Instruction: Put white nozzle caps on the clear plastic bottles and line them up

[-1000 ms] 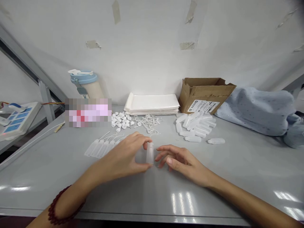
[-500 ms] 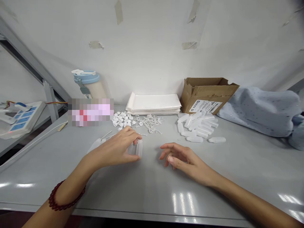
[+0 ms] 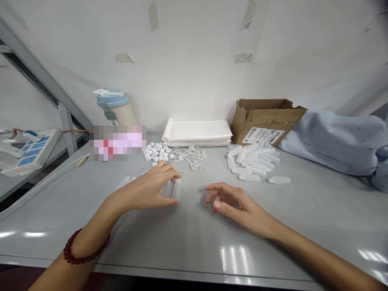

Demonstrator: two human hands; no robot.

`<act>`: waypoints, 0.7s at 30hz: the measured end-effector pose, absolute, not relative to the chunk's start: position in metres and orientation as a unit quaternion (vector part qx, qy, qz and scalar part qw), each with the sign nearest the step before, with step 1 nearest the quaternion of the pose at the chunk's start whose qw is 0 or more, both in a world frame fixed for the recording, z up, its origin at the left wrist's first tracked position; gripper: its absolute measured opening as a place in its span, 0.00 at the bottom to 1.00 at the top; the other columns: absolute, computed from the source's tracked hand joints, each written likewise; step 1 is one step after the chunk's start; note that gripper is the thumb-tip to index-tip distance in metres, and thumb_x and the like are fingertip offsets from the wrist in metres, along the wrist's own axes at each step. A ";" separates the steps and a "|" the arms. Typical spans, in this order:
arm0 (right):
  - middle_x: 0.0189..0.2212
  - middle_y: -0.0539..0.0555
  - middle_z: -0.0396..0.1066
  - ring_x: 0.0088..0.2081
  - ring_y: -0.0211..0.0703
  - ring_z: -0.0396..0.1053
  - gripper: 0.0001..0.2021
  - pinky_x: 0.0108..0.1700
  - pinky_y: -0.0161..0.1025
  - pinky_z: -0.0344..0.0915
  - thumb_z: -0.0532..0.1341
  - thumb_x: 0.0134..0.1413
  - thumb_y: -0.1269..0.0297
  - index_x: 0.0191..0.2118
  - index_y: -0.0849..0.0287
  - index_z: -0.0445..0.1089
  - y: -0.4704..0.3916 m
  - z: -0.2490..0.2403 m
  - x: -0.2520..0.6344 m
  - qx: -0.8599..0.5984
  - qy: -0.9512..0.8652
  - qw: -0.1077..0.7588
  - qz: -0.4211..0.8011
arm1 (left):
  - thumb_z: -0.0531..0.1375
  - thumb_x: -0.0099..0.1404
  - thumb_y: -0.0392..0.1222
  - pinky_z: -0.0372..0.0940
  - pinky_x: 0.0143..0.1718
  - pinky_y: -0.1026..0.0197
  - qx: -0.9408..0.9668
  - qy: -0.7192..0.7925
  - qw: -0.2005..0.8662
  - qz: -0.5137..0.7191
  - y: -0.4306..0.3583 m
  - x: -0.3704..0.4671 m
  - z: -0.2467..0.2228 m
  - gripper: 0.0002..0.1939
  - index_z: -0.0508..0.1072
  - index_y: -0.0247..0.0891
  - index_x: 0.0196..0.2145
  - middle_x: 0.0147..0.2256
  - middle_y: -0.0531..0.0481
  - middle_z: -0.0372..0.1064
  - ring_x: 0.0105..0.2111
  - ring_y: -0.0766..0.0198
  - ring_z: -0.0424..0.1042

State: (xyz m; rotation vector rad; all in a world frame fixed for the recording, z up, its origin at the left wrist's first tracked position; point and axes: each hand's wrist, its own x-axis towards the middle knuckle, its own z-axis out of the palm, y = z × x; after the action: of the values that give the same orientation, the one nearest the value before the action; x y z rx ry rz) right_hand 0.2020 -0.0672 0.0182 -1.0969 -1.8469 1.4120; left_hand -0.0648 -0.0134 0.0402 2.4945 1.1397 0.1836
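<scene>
My left hand (image 3: 156, 186) arches over translucent plastic bottles (image 3: 177, 190), thumb at the near end and fingers at the far end, closed on them. More translucent pieces with a thin white tube lie partly hidden behind that hand. To the right, my right hand (image 3: 228, 202) hovers over the table with loosely curled, parted fingers and nothing in them. Beyond the hands are a heap of white caps (image 3: 157, 152) and a tangle of thin white tubes (image 3: 194, 155). A pile of similar bottles (image 3: 256, 159) lies at the right, with one bottle (image 3: 279, 180) apart from it.
A stack of white padded envelopes (image 3: 198, 131) lies against the wall. Beside it stands an open cardboard box (image 3: 266, 121), then blue-grey cloth (image 3: 333, 141). A blue-lidded tumbler (image 3: 117, 109) is at the back left. A white cable (image 3: 45, 184) runs along the grey table's left side.
The whole view has shifted slightly. Both hands keep nearly the same pose, the left one still around the bottles.
</scene>
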 end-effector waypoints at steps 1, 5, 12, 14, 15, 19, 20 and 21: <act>0.40 0.55 0.74 0.36 0.41 0.70 0.17 0.35 0.40 0.66 0.57 0.59 0.55 0.51 0.57 0.65 -0.067 0.018 0.202 -0.409 -0.691 0.281 0.525 | 0.62 0.56 0.51 0.61 0.44 0.56 0.890 0.405 0.196 0.067 -0.013 -0.065 0.040 0.19 0.69 0.41 0.44 0.41 0.48 0.65 0.46 0.54 0.61; 0.39 0.56 0.74 0.35 0.41 0.70 0.17 0.35 0.40 0.66 0.57 0.59 0.56 0.51 0.57 0.66 -0.067 0.018 0.202 -0.408 -0.695 0.280 0.521 | 0.62 0.56 0.50 0.61 0.44 0.57 0.890 0.405 0.199 0.067 -0.012 -0.067 0.039 0.19 0.70 0.41 0.44 0.41 0.48 0.65 0.45 0.54 0.61; 0.39 0.56 0.73 0.35 0.41 0.70 0.17 0.37 0.41 0.66 0.57 0.58 0.55 0.50 0.57 0.66 -0.068 0.018 0.201 -0.412 -0.691 0.275 0.527 | 0.62 0.57 0.49 0.60 0.44 0.56 0.890 0.412 0.193 0.043 -0.011 -0.066 0.042 0.19 0.70 0.40 0.44 0.41 0.47 0.65 0.46 0.53 0.59; 0.39 0.56 0.73 0.35 0.41 0.70 0.18 0.37 0.41 0.66 0.57 0.58 0.54 0.50 0.57 0.65 -0.068 0.017 0.201 -0.413 -0.690 0.273 0.528 | 0.62 0.56 0.49 0.60 0.44 0.57 0.889 0.413 0.193 0.043 -0.012 -0.066 0.042 0.19 0.70 0.40 0.44 0.41 0.47 0.65 0.46 0.53 0.59; 0.39 0.56 0.73 0.35 0.41 0.70 0.18 0.37 0.41 0.66 0.57 0.59 0.54 0.51 0.57 0.65 -0.068 0.017 0.201 -0.412 -0.690 0.272 0.529 | 0.62 0.56 0.49 0.60 0.44 0.57 0.890 0.412 0.191 0.045 -0.012 -0.066 0.042 0.19 0.71 0.40 0.44 0.41 0.48 0.66 0.46 0.53 0.59; 0.40 0.56 0.72 0.36 0.41 0.69 0.18 0.37 0.41 0.65 0.57 0.59 0.55 0.51 0.57 0.65 -0.068 0.016 0.201 -0.409 -0.689 0.271 0.533 | 0.61 0.56 0.51 0.60 0.44 0.56 0.890 0.414 0.186 0.042 -0.012 -0.067 0.043 0.20 0.71 0.41 0.45 0.40 0.47 0.65 0.46 0.53 0.59; 0.40 0.56 0.72 0.36 0.41 0.69 0.18 0.37 0.41 0.65 0.57 0.59 0.55 0.51 0.57 0.65 -0.068 0.016 0.201 -0.407 -0.690 0.272 0.534 | 0.61 0.57 0.51 0.60 0.44 0.55 0.889 0.417 0.186 0.037 -0.013 -0.067 0.043 0.20 0.71 0.40 0.46 0.40 0.47 0.65 0.46 0.52 0.58; 0.40 0.55 0.72 0.36 0.41 0.69 0.18 0.37 0.40 0.65 0.57 0.59 0.55 0.51 0.57 0.65 -0.067 0.015 0.201 -0.406 -0.690 0.272 0.534 | 0.61 0.57 0.51 0.60 0.45 0.55 0.887 0.420 0.187 0.029 -0.013 -0.067 0.044 0.21 0.70 0.40 0.46 0.41 0.46 0.65 0.46 0.52 0.58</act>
State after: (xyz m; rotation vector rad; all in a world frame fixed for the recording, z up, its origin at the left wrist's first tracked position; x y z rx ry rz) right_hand 0.2013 -0.0673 0.0155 -1.0929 -1.8565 1.4383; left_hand -0.0667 -0.0127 0.0441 2.4975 1.1824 0.0823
